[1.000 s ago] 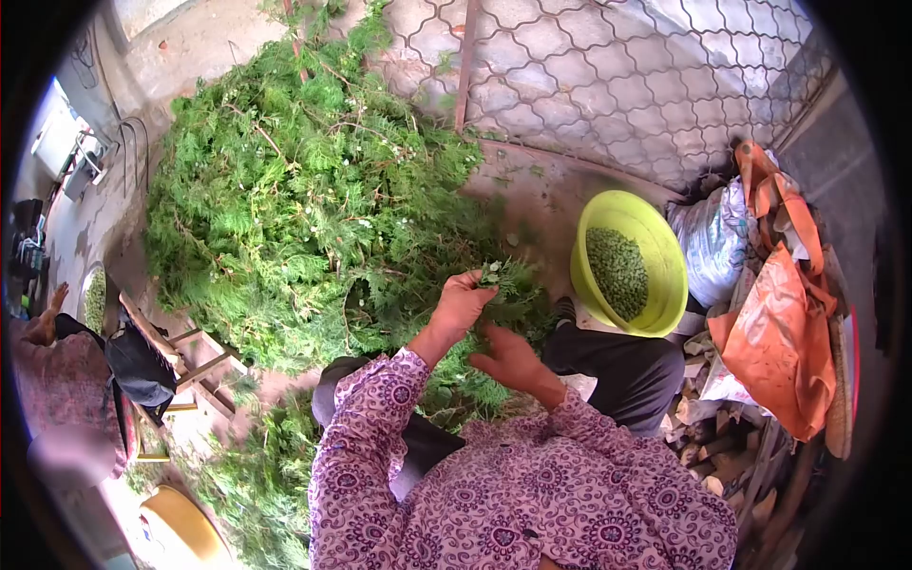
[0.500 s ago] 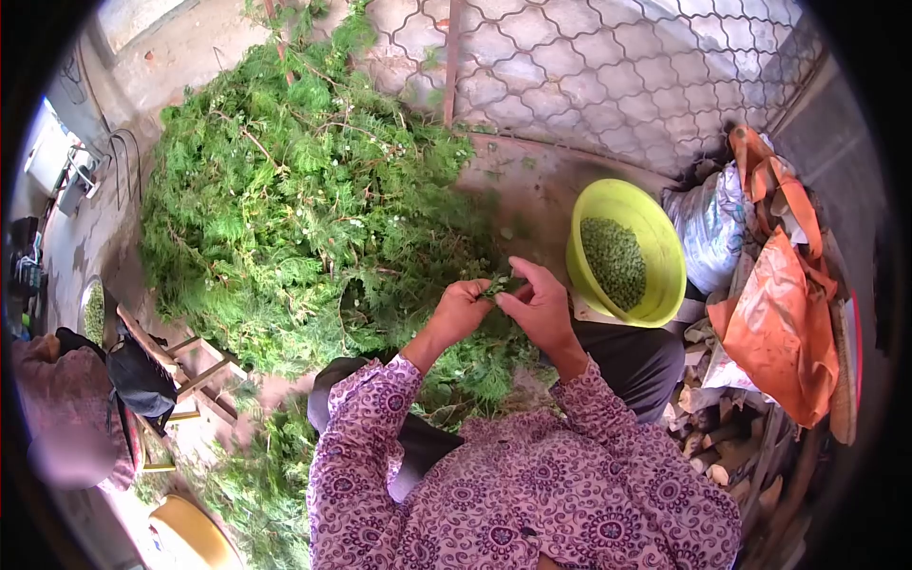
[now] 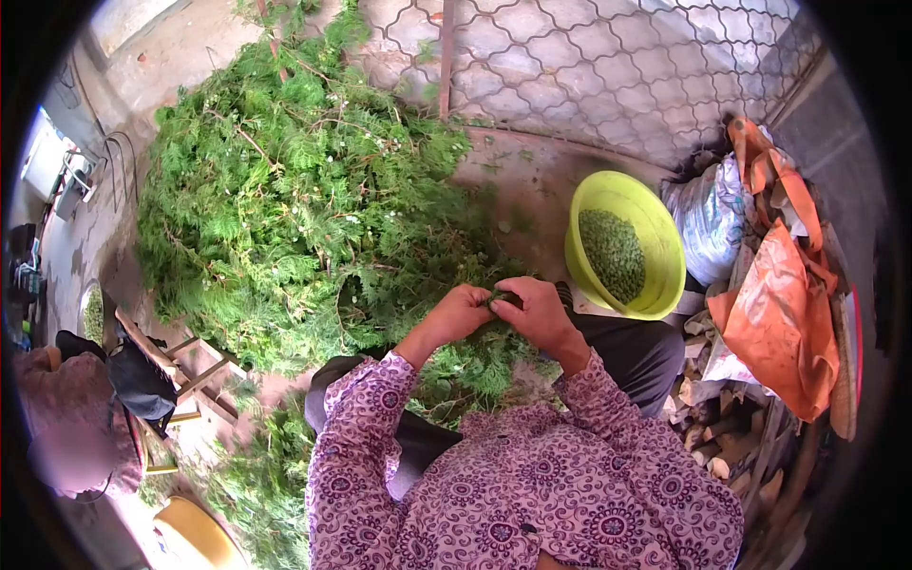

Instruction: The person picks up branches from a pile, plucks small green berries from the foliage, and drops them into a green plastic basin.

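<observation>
My left hand (image 3: 460, 312) is closed, its thumb and fingertips pinching a small green conifer sprig (image 3: 503, 297). My right hand (image 3: 535, 312) meets it from the other side, with fingers curled over the same sprig. Most of the sprig is hidden behind the fingers. Both hands hover above the near edge of a large heap of leafy conifer branches (image 3: 275, 209), which bears small pale cones. To the right of my hands a yellow-green basin (image 3: 671, 256) leans at a tilt, partly filled with small green cones (image 3: 613, 255).
A wire mesh panel (image 3: 589, 76) stands behind the heap. On the right lie an orange sack (image 3: 784, 323), a white woven bag (image 3: 708, 223) and split firewood (image 3: 727, 442). At left another person (image 3: 71, 408) sits near a wooden frame (image 3: 201, 375) and a yellow tub (image 3: 198, 532).
My right hand has lowered slightly, and its raised fingers have curled down over the sprig. The two hands are closer together, and less of the sprig shows.
</observation>
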Demonstrator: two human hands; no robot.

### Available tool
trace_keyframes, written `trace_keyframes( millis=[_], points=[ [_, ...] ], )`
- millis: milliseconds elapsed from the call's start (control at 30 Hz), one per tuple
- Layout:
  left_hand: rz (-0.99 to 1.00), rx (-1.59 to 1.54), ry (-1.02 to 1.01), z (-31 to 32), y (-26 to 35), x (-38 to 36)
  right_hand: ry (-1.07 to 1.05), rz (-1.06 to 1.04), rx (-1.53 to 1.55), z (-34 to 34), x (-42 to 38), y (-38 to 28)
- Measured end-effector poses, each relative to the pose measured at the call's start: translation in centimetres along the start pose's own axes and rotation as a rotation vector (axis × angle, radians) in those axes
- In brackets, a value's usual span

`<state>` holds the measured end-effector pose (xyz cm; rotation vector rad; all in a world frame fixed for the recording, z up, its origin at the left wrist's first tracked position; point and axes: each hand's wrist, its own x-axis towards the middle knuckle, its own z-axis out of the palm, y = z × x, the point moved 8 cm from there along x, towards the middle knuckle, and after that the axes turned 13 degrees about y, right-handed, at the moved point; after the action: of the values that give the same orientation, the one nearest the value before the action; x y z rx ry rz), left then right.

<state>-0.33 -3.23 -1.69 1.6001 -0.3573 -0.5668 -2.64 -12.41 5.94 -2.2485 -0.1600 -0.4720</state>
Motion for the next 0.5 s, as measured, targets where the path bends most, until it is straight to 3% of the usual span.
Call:
trace_keyframes(
  millis=[167, 300, 367, 500],
  points=[
    [-0.066, -0.011, -0.093, 0.4, -0.1, -0.6, -0.189, -0.064, 0.036, 0.9, -0.3, 0.1],
    [0.003, -0.087, -0.084, 0.4, 0.2, -0.7, -0.136, -0.102, 0.09, 0.4, -0.6, -0.5],
    [-0.051, -0.02, -0.19, 0.9, -0.2, -1.0, -0.186, 0.422, 0.353, 0.9, -1.7, 2.1],
    [-0.059, -0.077, -0.228, 1.2, 0.2, -1.3, -0.198, 0.586, 0.479, 0.9, -2.4, 3.3]
  ],
)
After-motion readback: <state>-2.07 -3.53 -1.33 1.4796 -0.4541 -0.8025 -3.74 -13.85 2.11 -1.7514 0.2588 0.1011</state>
